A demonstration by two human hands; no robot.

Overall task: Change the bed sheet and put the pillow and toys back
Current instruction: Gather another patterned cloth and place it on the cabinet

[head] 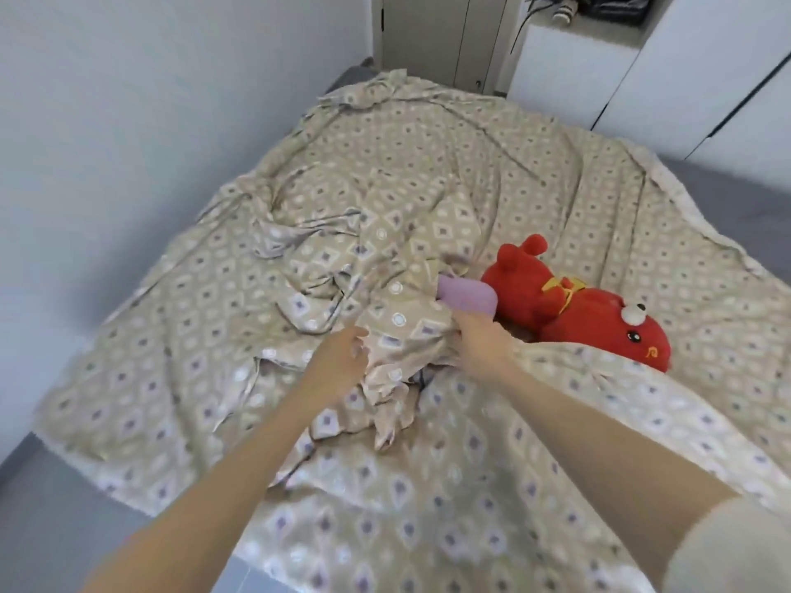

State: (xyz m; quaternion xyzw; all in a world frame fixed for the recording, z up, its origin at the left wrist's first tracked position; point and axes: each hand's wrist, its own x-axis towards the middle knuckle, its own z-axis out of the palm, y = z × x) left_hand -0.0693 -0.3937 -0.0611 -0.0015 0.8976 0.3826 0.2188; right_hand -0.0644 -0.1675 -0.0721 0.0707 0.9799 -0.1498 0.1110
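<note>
The beige patterned bed sheet (428,173) is spread over the whole bed (736,199) but it's pretty rumpled, with a big bunch of fabric in the middle. The person's left hand (342,357) sits at the bunch's 9 o'clock side, fingers half curled and touching the cloth, though it's blurry and hard to tell if it's really gripping. The right hand (483,342) is at the 3 o'clock side, fingers dug into the folds and holding the sheet. Some lilac thing (468,295) pokes out at its 12 o'clock. The red plush toy (573,306) lies on the sheet at the right hand's 2 o'clock.
</note>
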